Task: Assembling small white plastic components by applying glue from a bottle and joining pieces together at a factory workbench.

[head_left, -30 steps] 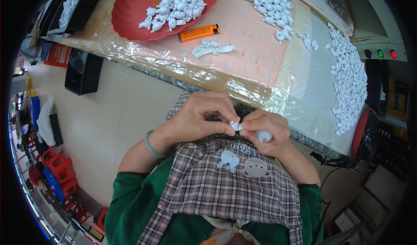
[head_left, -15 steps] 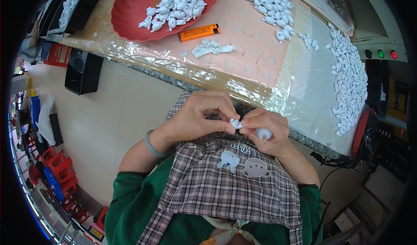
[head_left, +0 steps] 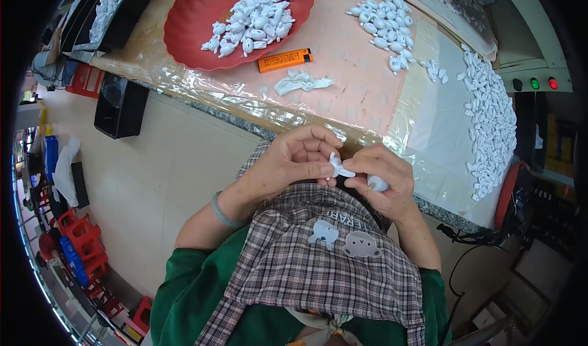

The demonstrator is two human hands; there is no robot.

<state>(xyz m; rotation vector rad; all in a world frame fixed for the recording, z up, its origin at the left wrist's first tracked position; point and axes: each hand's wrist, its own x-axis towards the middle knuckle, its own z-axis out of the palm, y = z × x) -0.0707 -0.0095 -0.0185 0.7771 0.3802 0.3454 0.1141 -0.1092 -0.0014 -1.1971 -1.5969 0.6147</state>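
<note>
My left hand [head_left: 306, 159] pinches a small white animal figurine [head_left: 338, 166] between thumb and fingers, in front of the apron. From the other side, the thumb and forefinger of my right hand [head_left: 386, 177] close in on the figurine's end and touch it. Tucked in the curled fingers of my right hand is a small white squeeze bottle [head_left: 377, 183] with a narrow tip; most of it is hidden. On the table ahead, a red scalloped bowl [head_left: 184, 36] holds many similar white figurines [head_left: 254, 24].
An orange lighter [head_left: 285, 60] and a crumpled white tissue [head_left: 303, 82] lie near the bowl. Egg-shaped white pieces [head_left: 386, 24] sit at the back, and a large heap of small white parts [head_left: 490, 119] at the right. A black bin [head_left: 120, 107] stands on the floor.
My fingers have loosened and shifted around the figurine, so more of it shows. My right hand has moved slightly right with the bottle. The view has shifted a little.
</note>
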